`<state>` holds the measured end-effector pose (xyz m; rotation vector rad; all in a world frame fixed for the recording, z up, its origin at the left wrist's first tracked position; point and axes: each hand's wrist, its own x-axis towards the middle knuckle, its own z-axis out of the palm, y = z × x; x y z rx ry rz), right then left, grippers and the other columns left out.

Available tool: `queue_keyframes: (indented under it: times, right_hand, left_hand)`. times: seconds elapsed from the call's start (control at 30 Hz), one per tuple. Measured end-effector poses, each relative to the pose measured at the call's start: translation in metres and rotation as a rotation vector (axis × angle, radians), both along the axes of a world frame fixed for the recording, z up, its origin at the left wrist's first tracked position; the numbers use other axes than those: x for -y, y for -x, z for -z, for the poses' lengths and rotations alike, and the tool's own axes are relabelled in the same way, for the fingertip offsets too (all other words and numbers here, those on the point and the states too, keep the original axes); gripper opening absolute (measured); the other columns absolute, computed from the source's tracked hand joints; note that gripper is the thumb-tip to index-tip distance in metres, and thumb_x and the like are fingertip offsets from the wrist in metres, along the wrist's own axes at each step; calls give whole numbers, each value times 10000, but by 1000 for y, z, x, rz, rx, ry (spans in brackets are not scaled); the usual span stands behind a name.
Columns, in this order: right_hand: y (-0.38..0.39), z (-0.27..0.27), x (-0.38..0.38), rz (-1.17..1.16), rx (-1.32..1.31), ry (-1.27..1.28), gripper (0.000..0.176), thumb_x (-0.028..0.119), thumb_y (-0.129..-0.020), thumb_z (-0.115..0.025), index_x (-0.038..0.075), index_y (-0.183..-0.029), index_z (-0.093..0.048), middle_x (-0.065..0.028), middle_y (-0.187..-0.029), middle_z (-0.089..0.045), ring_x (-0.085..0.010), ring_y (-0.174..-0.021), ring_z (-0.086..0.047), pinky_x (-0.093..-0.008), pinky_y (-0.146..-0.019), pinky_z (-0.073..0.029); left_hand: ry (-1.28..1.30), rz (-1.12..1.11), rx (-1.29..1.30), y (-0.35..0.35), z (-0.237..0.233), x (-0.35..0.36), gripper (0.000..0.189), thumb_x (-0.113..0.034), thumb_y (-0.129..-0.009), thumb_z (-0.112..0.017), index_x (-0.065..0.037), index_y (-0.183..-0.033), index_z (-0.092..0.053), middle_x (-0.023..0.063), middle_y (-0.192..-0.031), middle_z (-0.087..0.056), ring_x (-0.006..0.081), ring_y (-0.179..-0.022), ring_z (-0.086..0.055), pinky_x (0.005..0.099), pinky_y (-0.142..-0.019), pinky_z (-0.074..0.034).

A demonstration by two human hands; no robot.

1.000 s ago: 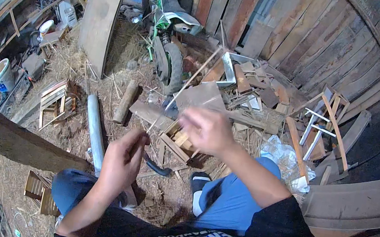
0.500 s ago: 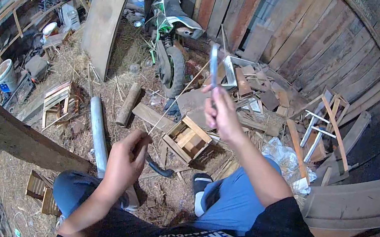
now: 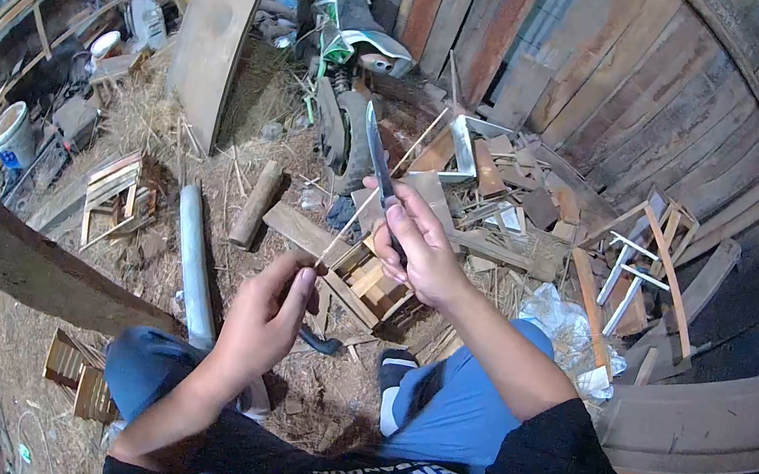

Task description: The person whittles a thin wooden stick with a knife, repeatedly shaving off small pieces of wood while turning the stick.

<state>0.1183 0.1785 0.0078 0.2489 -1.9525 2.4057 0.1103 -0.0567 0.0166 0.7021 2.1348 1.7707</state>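
My left hand is closed on the lower end of a long thin wooden stick, which slants up to the right. In my right hand is a knife, its dark handle in my fist and its blade pointing up and left. The blade is close to the stick; whether they touch I cannot tell. Below my right hand, on the ground, sits a small slatted wooden crate, partly hidden by that hand.
A motorbike stands ahead by the plank wall. Scrap wood lies at the right, near a plastic bag. A pale pole and a short log lie left of centre. A curved beam crosses the left side.
My right hand has come down and left with the knife, nearer my left hand. My left hand has shifted slightly right, and the knife now tilts left beside the stick.
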Motion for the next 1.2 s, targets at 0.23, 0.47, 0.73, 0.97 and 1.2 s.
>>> queue_keyframes:
  times: [0.23, 0.47, 0.73, 0.97, 1.2]
  right_hand:
    - [8, 15, 1, 249, 76, 78, 278, 357, -1103, -483, 107, -983, -501, 34, -706, -409, -60, -526, -391, -228, -468, -339]
    - [12, 69, 26, 170, -98, -247, 116, 106, -1022, -616, 78, -1025, -504, 4, -917, -568, -80, -844, -576, -274, -787, -495]
    - [1, 63, 44, 70, 6, -97, 118, 98, -1018, -619, 72, -1008, -505, -21, -922, -612, -84, -738, -634, -263, -644, -526]
    - [14, 60, -2, 219, -61, -426, 217, 47, -974, -659, 94, -963, -448, -26, -931, -646, -56, -740, -580, -236, -648, -491]
    - [5, 25, -39, 104, -44, -525, 239, 47, -949, -683, 88, -936, -448, -16, -922, -610, -93, -846, -551, -285, -790, -486]
  left_hand:
    - [-284, -96, 117, 35, 30, -6, 203, -192, -1085, -536, -16, -1123, -629, -7, -897, -602, 90, -835, -573, 278, -769, -493]
    - [-575, -198, 222, 52, 26, -9, 202, -256, -1067, -585, -76, -1146, -636, -37, -919, -567, 84, -852, -533, 263, -808, -436]
    - [-488, -271, 123, 60, 30, -11, 161, -209, -1064, -586, -74, -1130, -643, -9, -961, -607, 86, -867, -538, 268, -796, -450]
    - [173, -837, -881, 82, 14, 20, 699, -100, -856, -757, -102, -1473, -430, 270, -1433, -413, 410, -1345, -413, 492, -1117, -320]
    - [685, -453, -1097, 73, -26, 51, 367, -100, -887, -680, -166, -1247, -650, 124, -1305, -615, 359, -1254, -553, 567, -1159, -290]
